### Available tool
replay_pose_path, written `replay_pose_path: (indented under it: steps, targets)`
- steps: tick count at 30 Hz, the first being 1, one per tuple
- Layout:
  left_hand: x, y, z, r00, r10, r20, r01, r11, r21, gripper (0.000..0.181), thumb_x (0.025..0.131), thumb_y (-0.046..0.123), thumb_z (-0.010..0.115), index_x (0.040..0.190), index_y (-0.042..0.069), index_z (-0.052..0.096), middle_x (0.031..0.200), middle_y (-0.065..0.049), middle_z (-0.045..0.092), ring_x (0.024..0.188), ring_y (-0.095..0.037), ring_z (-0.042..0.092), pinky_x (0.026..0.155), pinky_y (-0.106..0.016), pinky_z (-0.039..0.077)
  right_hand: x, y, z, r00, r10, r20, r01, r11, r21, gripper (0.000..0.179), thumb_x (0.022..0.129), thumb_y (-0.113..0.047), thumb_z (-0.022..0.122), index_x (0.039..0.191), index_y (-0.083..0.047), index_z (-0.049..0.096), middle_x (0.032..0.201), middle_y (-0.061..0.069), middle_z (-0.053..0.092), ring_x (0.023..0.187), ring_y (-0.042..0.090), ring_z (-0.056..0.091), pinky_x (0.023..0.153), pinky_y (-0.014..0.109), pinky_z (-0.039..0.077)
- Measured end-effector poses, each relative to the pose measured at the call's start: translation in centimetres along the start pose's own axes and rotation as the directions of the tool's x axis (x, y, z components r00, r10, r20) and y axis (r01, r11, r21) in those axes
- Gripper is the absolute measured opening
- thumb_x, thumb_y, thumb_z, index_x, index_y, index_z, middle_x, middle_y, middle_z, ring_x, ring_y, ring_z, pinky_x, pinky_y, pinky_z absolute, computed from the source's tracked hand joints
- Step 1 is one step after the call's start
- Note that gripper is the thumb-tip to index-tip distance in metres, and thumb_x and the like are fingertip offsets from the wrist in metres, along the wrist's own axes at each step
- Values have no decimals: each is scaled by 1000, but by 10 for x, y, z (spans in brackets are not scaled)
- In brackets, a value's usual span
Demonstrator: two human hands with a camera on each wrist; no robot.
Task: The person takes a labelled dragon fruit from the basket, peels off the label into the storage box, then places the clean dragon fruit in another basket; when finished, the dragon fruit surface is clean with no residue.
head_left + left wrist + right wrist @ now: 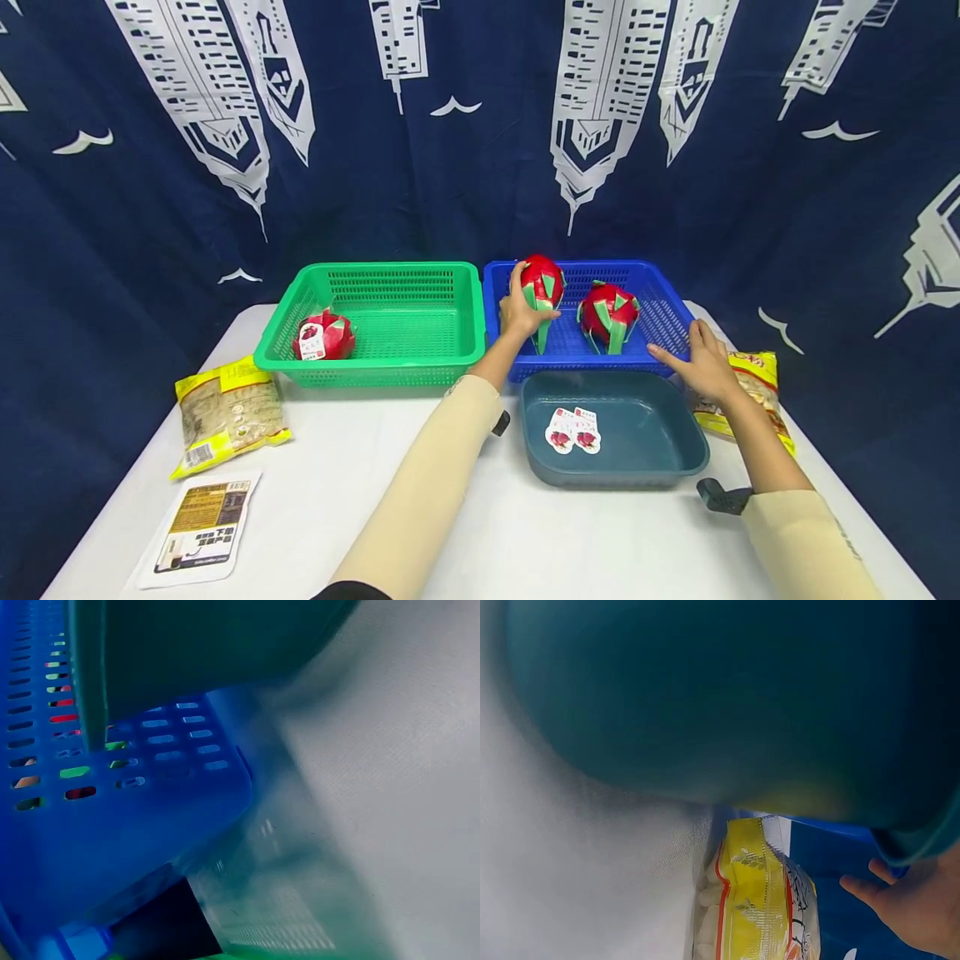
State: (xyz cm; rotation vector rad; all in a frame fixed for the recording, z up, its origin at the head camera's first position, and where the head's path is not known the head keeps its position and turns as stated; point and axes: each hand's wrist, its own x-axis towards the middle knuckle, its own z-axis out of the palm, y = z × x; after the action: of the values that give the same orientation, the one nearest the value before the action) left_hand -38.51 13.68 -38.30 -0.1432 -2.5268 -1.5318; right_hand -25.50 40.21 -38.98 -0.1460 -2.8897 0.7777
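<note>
In the head view my left hand [521, 312] holds a red dragon fruit [551, 279] with green scales at the left side of the blue basket [570, 364]. Its thumb lies across the front of the fruit and its fingers along the left side. A second dragon fruit [611, 317] sits to the right in the same basket. At the basket's front right corner is my right hand [705, 367], thumb spread over the rim and fingers extended. The right wrist view shows those straight fingers [862, 890] beyond a dark teal tray [705, 697].
A green basket [375, 364] holds a dragon fruit [337, 335] with a label. In the teal tray lie two dragon-fruit stickers [573, 431]. Yellow food bags [232, 412] flank the baskets, one partly behind my right arm. A white pouch [202, 529] lies front left.
</note>
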Motion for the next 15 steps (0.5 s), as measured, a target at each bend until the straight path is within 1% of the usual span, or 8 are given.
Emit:
replay_pose_path:
  steps: [2, 4, 8, 11, 14, 15]
  targets:
    - [0, -1, 1, 998, -53, 26, 53, 999, 13, 102, 58, 21, 89, 137, 36, 28, 127, -17, 48, 112, -36, 48, 85, -44, 47, 0, 0, 1, 1000, 3, 2, -3, 1000, -3, 104, 85, -61, 48, 142, 6, -9, 146, 32, -6, 130, 53, 0, 91, 74, 12]
    - [0, -2, 2, 994, -97, 53, 97, 995, 4, 101, 58, 19, 89, 137, 35, 28, 128, -19, 45, 114, -36, 46, 86, -43, 47, 0, 0, 1, 1000, 9, 4, -9, 1000, -3, 104, 85, -61, 48, 142, 6, -9, 146, 32, -6, 130, 53, 0, 91, 74, 12]
    - [1, -3, 3, 983, -138, 123, 140, 990, -7, 102, 57, 17, 90, 138, 32, 28, 128, -21, 42, 116, -35, 44, 89, -42, 46, 0, 0, 0, 1000, 15, -2, -15, 1000, -7, 104, 85, -61, 47, 142, 6, -9, 146, 32, -6, 130, 53, 0, 91, 73, 12]
    - [2, -4, 4, 966, -182, 183, 181, 983, 25, 103, 56, 17, 90, 138, 30, 28, 128, -21, 42, 118, -33, 42, 91, -40, 44, 0, 0, -1, 1000, 16, -9, -16, 1000, -6, 103, 86, -60, 47, 142, 6, -8, 146, 32, -6, 130, 53, 1, 92, 73, 12]
    - [5, -4, 5, 943, -235, 235, 231, 972, 48, 103, 59, 17, 89, 139, 29, 26, 131, -19, 40, 121, -32, 40, 93, -39, 43, 1, 0, -1, 1000, 14, -16, -14, 1000, 1, 103, 86, -60, 48, 142, 7, -7, 146, 32, -6, 130, 53, 1, 92, 73, 12]
    - [6, -6, 6, 941, -242, 236, 237, 970, 51, 101, 59, 16, 88, 139, 29, 27, 130, -19, 40, 120, -32, 40, 92, -39, 44, 1, 0, 0, 1000, 15, -18, -14, 1000, 3, 103, 85, -60, 48, 142, 7, -6, 146, 32, -6, 130, 53, 1, 91, 74, 12]
